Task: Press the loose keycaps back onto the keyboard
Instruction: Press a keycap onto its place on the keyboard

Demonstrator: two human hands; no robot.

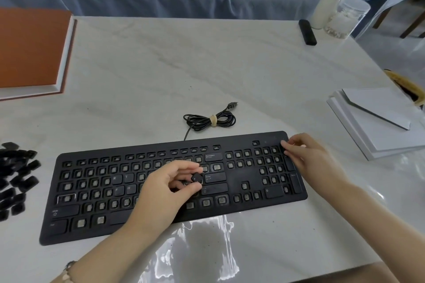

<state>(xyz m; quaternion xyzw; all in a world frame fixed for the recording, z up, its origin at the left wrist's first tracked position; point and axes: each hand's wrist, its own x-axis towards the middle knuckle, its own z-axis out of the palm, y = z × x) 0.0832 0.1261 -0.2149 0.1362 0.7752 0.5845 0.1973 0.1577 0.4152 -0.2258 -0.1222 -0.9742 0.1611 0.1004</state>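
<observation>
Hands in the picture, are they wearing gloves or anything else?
No gloves. The left hand and right hand are bare, and both forearms are bare too, with no sleeves in view. The only thing worn is a thin bracelet with small pale pieces on the left wrist. No watch or rings show.

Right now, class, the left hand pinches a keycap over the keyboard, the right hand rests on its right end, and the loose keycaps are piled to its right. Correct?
No: the head view shows the loose keycaps piled left of the keyboard, not right. The left hand does pinch a keycap; the right hand rests on its right end.
</observation>
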